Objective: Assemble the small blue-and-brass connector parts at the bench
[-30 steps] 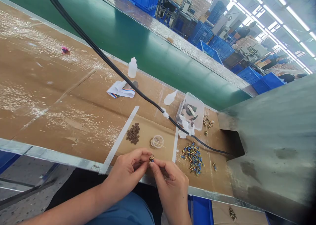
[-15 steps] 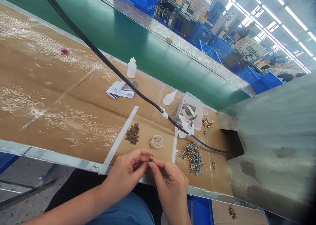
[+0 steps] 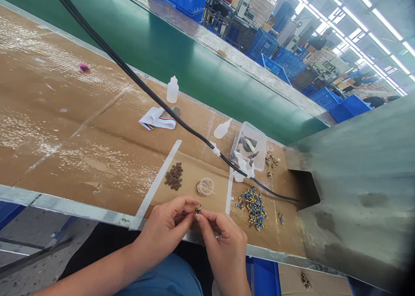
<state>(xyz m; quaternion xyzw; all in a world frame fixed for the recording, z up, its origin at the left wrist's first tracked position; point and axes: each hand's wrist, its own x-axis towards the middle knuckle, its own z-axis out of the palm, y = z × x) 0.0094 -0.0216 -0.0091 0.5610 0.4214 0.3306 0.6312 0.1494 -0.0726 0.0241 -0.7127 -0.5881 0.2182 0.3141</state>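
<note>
Cardboard [image 3: 97,157], tiny, apparently brass fitting [image 3: 198,210]

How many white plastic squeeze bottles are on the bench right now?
2. One white plastic squeeze bottle stands upright beyond the ribbon cable; the other lies on its side beside the clear plastic tub. Another could be hidden behind the tub.
</note>
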